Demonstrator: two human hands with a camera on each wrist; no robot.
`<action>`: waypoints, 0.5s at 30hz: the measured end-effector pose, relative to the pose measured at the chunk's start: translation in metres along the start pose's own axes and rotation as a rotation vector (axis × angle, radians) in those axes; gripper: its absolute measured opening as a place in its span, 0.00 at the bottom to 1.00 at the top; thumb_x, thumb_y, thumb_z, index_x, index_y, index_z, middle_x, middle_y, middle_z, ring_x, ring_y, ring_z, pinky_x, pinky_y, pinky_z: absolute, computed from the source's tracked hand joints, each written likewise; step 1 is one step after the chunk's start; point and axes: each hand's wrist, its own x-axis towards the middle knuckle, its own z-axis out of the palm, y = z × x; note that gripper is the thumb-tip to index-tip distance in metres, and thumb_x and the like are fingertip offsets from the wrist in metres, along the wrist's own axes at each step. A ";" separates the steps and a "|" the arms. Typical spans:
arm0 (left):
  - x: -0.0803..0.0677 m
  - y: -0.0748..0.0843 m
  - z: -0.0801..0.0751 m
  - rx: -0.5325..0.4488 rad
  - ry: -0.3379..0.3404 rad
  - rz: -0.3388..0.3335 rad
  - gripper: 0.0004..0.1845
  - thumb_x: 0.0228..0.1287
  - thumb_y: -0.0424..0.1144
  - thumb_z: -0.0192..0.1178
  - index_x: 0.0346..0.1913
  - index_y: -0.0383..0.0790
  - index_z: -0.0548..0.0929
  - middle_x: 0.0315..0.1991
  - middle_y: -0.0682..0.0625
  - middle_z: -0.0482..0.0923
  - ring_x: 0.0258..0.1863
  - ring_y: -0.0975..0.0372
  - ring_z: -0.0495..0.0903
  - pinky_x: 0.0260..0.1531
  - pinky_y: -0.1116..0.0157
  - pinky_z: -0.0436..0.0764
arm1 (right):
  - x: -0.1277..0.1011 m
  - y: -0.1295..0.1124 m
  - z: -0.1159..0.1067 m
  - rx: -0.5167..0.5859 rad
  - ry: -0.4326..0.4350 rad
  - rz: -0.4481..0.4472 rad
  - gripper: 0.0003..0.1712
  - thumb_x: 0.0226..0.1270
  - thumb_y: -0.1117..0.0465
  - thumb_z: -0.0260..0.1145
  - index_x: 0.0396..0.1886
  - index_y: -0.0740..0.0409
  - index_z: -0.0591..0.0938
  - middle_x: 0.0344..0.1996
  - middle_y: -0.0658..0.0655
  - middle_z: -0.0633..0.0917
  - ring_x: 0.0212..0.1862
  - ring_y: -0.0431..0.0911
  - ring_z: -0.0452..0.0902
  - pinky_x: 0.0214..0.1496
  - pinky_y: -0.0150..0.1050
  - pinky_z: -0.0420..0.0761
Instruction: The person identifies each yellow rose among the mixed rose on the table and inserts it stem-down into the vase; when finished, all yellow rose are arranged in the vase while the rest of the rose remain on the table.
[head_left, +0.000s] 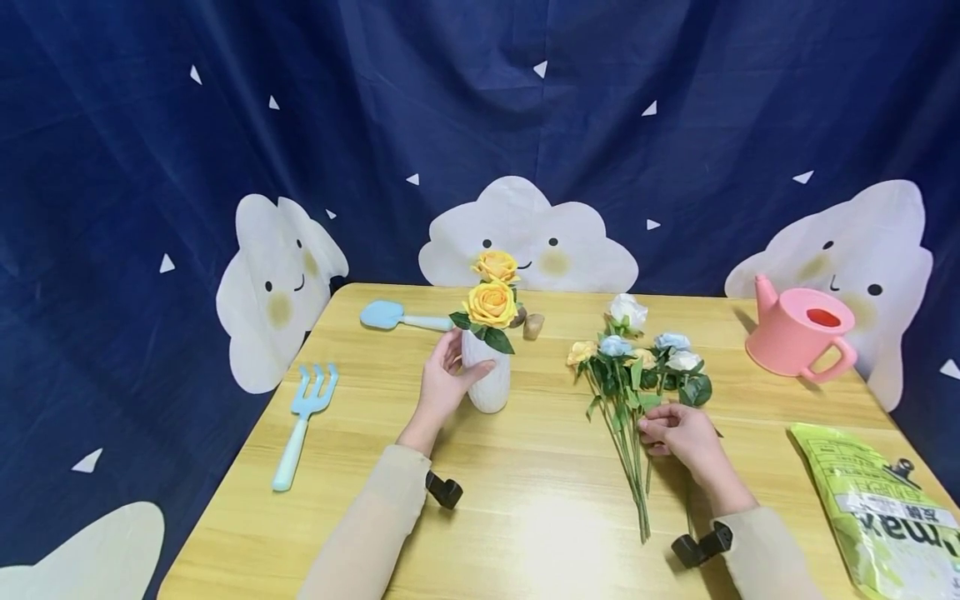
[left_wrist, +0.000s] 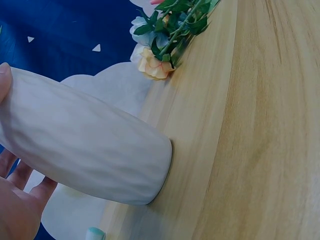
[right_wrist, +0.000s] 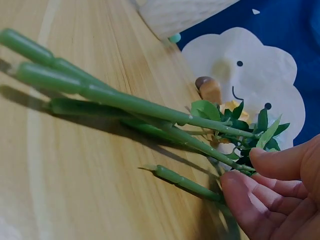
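A white ribbed vase (head_left: 489, 377) stands upright on the table with two yellow roses (head_left: 492, 303) in it. My left hand (head_left: 447, 379) holds it from the left side, thumb across the front and fingers behind. In the left wrist view, the vase (left_wrist: 90, 140) has its base on the wood. To the right lies a bunch of artificial flowers (head_left: 617, 347), with white, blue and pale yellow heads and long green stems (right_wrist: 135, 105). With thumb and index finger, my right hand (head_left: 678, 433) pinches a stem just below the leaves.
A blue shovel (head_left: 384, 315) and brown stones (head_left: 533, 326) lie behind the vase. On the left is a blue hand fork (head_left: 303, 417). A pink watering can (head_left: 795, 333) stands back right, and a green clipped bag (head_left: 877, 508) lies front right.
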 end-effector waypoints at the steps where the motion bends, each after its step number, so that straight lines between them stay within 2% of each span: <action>1: 0.001 -0.004 0.000 -0.001 0.003 0.000 0.39 0.49 0.33 0.71 0.65 0.33 0.64 0.60 0.40 0.70 0.58 0.53 0.70 0.58 0.56 0.68 | 0.001 0.000 0.001 -0.016 0.001 -0.001 0.20 0.61 0.69 0.64 0.47 0.80 0.71 0.30 0.61 0.83 0.30 0.49 0.81 0.33 0.42 0.83; 5: 0.006 -0.021 -0.001 -0.001 0.016 0.009 0.39 0.48 0.37 0.72 0.64 0.38 0.66 0.59 0.44 0.71 0.57 0.56 0.70 0.57 0.57 0.69 | 0.003 -0.001 0.003 -0.071 0.006 0.002 0.20 0.60 0.68 0.65 0.46 0.80 0.72 0.28 0.61 0.83 0.28 0.49 0.81 0.31 0.42 0.83; 10: 0.006 -0.024 0.000 0.017 0.026 0.039 0.38 0.47 0.39 0.73 0.63 0.42 0.68 0.58 0.49 0.73 0.56 0.59 0.72 0.56 0.58 0.71 | 0.005 -0.002 0.005 -0.123 0.032 0.019 0.18 0.58 0.69 0.65 0.43 0.79 0.73 0.26 0.60 0.83 0.25 0.48 0.80 0.28 0.40 0.82; 15: 0.005 -0.022 0.000 0.018 0.030 0.045 0.38 0.47 0.40 0.73 0.63 0.42 0.68 0.58 0.49 0.73 0.56 0.59 0.71 0.56 0.58 0.70 | 0.006 -0.004 0.005 -0.112 0.040 0.033 0.17 0.58 0.71 0.64 0.44 0.79 0.73 0.26 0.61 0.83 0.24 0.48 0.80 0.29 0.40 0.82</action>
